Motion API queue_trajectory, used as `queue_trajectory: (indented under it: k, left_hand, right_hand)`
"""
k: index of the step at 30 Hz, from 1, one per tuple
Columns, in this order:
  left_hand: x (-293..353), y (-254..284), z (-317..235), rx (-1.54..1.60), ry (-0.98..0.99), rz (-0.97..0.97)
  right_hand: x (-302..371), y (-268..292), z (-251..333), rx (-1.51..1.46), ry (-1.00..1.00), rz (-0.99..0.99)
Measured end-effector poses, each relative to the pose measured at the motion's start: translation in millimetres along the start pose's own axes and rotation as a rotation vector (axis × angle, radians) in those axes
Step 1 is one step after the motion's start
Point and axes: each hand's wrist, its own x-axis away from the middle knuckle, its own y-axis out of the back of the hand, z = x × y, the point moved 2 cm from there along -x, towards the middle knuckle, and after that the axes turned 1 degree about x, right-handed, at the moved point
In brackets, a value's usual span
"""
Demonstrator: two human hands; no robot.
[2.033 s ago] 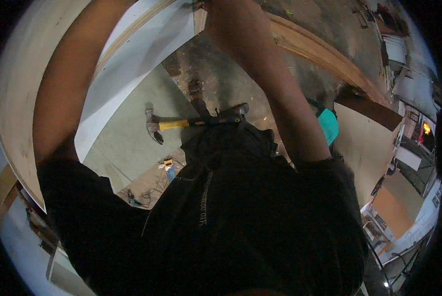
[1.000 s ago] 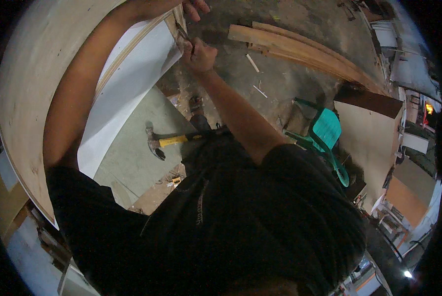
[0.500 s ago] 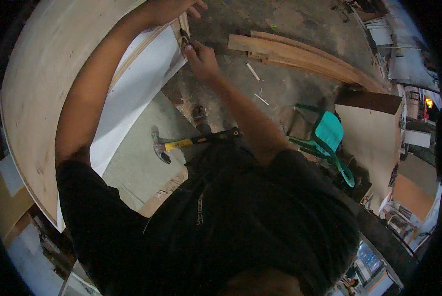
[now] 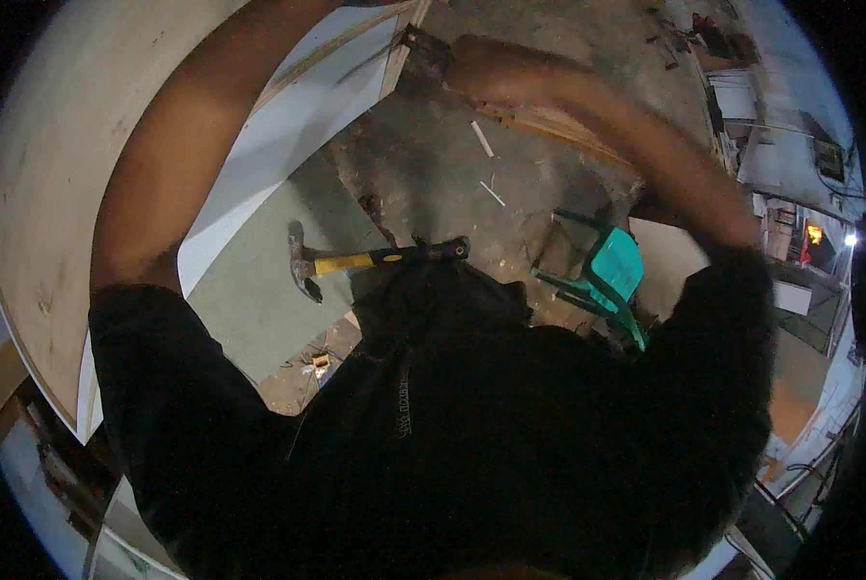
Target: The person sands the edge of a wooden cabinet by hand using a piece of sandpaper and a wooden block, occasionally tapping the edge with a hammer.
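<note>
My left forearm reaches up along the large pale wooden panel; its hand is cut off by the upper edge. My right hand is closed around a dark hand tool, too blurred to name its kind. The tool's end is at the light wooden edge strip of the box-like piece, beside its white inner face. A claw hammer with a yellow and black handle lies near my body, its head over a grey-green board.
Several wooden planks lie on the concrete floor, partly behind my right forearm. Two thin white sticks lie closer in. A green plastic chair stands at the right, beside a pale board.
My right hand has swung right and away from the panel's corner, elbow raised outward, with the dark tool still in it. My left hand has passed beyond the upper edge.
</note>
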Motion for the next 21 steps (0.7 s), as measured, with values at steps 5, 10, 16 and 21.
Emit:
queue_trajectory:
  k: [5,10,16,21]
  left_hand:
    - [-10,-9,21,-0.099,-0.026,0.054]
    - [3,-13,-2,0.061,0.124,-0.018]
    - [-5,-8,2,0.088,0.087,0.01]
    - [-2,-11,4,0.042,0.095,-0.02]
  right_hand:
    - [8,19,12,0.221,0.248,0.048]
    - [-10,-20,-26,0.684,0.751,-0.61]
    - [-72,-133,-44,-0.321,0.492,-0.859]
    - [-93,-140,-32,-0.626,0.518,-0.712]
